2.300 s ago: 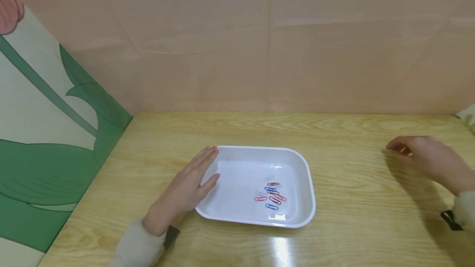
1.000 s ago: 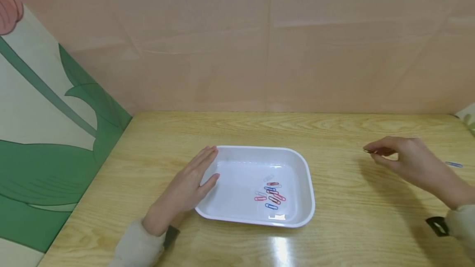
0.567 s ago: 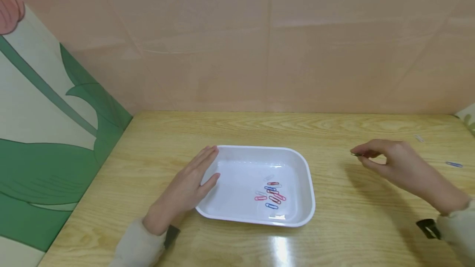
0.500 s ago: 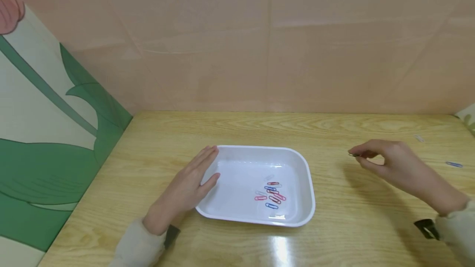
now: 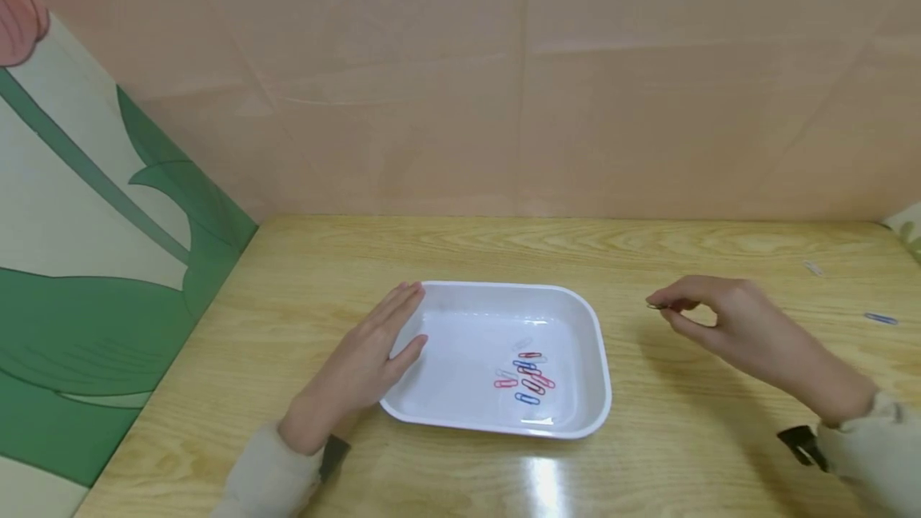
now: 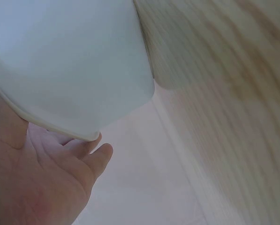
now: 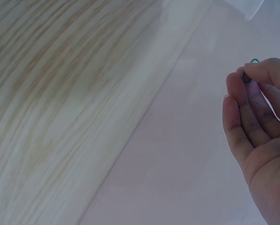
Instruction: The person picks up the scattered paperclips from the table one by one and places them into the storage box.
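Note:
A white tray [image 5: 460,414] holds a loose group of red, blue, white and pink paper clips [image 5: 528,382] toward its right side. My left hand [image 5: 367,358] rests on the tray's left rim with its fingers fairly straight, the thumb over the inside; the left wrist view shows the same hand at the tray's edge. Between thumb and forefinger, my right hand [image 5: 748,330] pinches a green paper clip [image 7: 246,78] above the table, to the right of the tray. Its colour shows clearly only in the right wrist view.
Farther right on the wooden table [image 5: 691,454] lie a blue paper clip [image 5: 881,318] and a white paper clip [image 5: 813,268]. A beige wall covering [image 5: 518,102] rises behind the table's back edge, and a leaf-patterned panel [image 5: 93,326] stands at the left.
My right hand has come left toward the tray with the pinched paper clip, uncovering the blue and white clips at the right. The left hand and tray stay nearly still.

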Available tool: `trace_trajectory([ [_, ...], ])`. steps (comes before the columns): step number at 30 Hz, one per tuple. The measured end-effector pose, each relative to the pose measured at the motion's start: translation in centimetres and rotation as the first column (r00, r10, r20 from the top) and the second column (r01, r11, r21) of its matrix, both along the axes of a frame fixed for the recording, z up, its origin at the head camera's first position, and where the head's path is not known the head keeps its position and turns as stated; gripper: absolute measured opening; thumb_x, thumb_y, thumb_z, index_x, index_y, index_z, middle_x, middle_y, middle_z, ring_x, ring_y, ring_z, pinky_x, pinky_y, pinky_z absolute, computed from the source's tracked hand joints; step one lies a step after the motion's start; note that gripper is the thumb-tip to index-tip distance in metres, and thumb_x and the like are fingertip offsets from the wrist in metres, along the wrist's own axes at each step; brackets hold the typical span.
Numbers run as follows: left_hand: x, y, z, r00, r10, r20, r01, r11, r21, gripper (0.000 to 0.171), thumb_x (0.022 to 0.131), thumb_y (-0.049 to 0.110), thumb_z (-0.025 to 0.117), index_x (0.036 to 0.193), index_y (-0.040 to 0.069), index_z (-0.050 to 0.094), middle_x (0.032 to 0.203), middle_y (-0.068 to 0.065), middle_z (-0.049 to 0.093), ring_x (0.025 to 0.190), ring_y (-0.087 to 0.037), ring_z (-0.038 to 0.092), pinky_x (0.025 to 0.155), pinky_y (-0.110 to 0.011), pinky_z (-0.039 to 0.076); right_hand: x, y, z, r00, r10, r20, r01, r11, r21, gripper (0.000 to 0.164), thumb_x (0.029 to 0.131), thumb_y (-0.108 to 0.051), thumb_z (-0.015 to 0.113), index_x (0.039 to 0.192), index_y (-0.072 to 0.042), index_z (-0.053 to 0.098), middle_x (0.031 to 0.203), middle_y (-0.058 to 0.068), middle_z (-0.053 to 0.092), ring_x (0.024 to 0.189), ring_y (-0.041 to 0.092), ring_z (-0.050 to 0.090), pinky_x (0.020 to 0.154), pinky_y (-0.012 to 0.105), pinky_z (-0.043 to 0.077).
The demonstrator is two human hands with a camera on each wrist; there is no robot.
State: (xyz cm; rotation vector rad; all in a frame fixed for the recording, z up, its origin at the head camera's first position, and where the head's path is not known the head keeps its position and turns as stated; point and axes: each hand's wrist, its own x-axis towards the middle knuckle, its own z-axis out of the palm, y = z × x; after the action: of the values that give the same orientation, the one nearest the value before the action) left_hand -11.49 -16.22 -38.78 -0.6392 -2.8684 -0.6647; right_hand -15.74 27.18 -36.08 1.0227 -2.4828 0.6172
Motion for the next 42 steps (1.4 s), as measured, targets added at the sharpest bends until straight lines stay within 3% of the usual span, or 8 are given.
trace_trajectory([
  [14, 0.0, 0.0, 0.0, 1.0, 0.002, 0.01, -0.002, 1.0, -0.002, 0.062, 0.099, 0.027, 0.061, 0.151, 0.002, 0.039, 0.158, -0.015, 0.038, 0.149, -0.032, 0.032, 0.121, -0.051, 0.031, 0.9, -2.8, 0.9, 0.998, 0.068, 0.007, -0.068, 0.997, -0.026, 0.045, 0.062, 0.014, 0.081, 0.096, -0.014, 0.075, 0.089, -0.008, 0.074, 0.081, -0.003, 0.064, 0.074, 0.001, 0.049],
  [21, 0.0, 0.0, 0.0, 1.0, 0.0, 0.008, 0.0, 1.0, -0.003, 0.062, 0.098, 0.027, 0.062, 0.15, 0.001, 0.04, 0.158, -0.015, 0.038, 0.149, -0.033, 0.032, 0.121, -0.051, 0.031, 1.1, -3.9, 0.8, 0.991, 0.132, 0.003, -0.132, 0.989, -0.063, 0.031, 0.076, 0.004, 0.079, 0.099, -0.016, 0.075, 0.09, -0.01, 0.072, 0.081, -0.001, 0.063, 0.073, 0.003, 0.05],
  [27, 0.0, 0.0, 0.1, 1.0, -0.004, 0.004, 0.004, 1.0, -0.001, 0.062, 0.098, 0.027, 0.062, 0.15, 0.0, 0.04, 0.158, -0.015, 0.038, 0.148, -0.034, 0.033, 0.121, -0.051, 0.031, 1.3, -5.3, 1.1, 0.984, 0.176, 0.001, -0.175, 0.981, -0.079, 0.042, 0.067, 0.014, 0.078, 0.099, -0.013, 0.074, 0.09, -0.007, 0.073, 0.079, 0.0, 0.064, 0.071, 0.004, 0.051],
  [28, 0.0, 0.0, 0.1, 1.0, -0.003, 0.007, 0.003, 1.0, -0.001, 0.062, 0.098, 0.027, 0.061, 0.15, 0.001, 0.04, 0.159, -0.014, 0.037, 0.149, -0.033, 0.033, 0.121, -0.051, 0.031, 1.4, -5.5, 1.1, 0.984, 0.179, 0.0, -0.178, 0.981, -0.08, 0.031, 0.075, 0.006, 0.079, 0.099, -0.013, 0.075, 0.09, -0.007, 0.073, 0.079, 0.0, 0.064, 0.071, 0.004, 0.051],
  [34, 0.0, 0.0, 0.1, 1.0, 0.003, 0.012, -0.003, 1.0, -0.004, 0.063, 0.098, 0.028, 0.061, 0.151, 0.002, 0.039, 0.159, -0.013, 0.037, 0.149, -0.031, 0.031, 0.121, -0.051, 0.03, 1.7, -6.8, 1.3, 0.982, 0.185, 0.026, -0.183, 0.98, -0.074, 0.029, 0.075, 0.004, 0.08, 0.099, -0.012, 0.075, 0.091, -0.006, 0.074, 0.08, 0.001, 0.065, 0.073, 0.004, 0.051],
  [35, 0.0, 0.0, 0.1, 1.0, 0.002, 0.01, -0.002, 1.0, -0.005, 0.063, 0.098, 0.028, 0.061, 0.151, 0.002, 0.039, 0.159, -0.013, 0.037, 0.149, -0.031, 0.031, 0.121, -0.051, 0.03, 1.7, -7.1, 1.3, 0.982, 0.188, 0.034, -0.185, 0.98, -0.073, 0.039, 0.068, 0.012, 0.079, 0.099, -0.012, 0.075, 0.091, -0.006, 0.074, 0.08, 0.0, 0.065, 0.073, 0.004, 0.051],
  [42, 0.0, 0.0, 0.0, 1.0, 0.001, -0.002, -0.001, 1.0, -0.003, 0.063, 0.098, 0.028, 0.062, 0.15, 0.001, 0.04, 0.158, -0.015, 0.038, 0.149, -0.032, 0.032, 0.121, -0.051, 0.031, 2.0, -8.5, 1.1, 0.974, 0.209, 0.089, -0.203, 0.976, -0.073, 0.028, 0.076, 0.009, 0.075, 0.098, -0.01, 0.074, 0.09, -0.006, 0.073, 0.081, -0.001, 0.062, 0.071, 0.008, 0.054],
])
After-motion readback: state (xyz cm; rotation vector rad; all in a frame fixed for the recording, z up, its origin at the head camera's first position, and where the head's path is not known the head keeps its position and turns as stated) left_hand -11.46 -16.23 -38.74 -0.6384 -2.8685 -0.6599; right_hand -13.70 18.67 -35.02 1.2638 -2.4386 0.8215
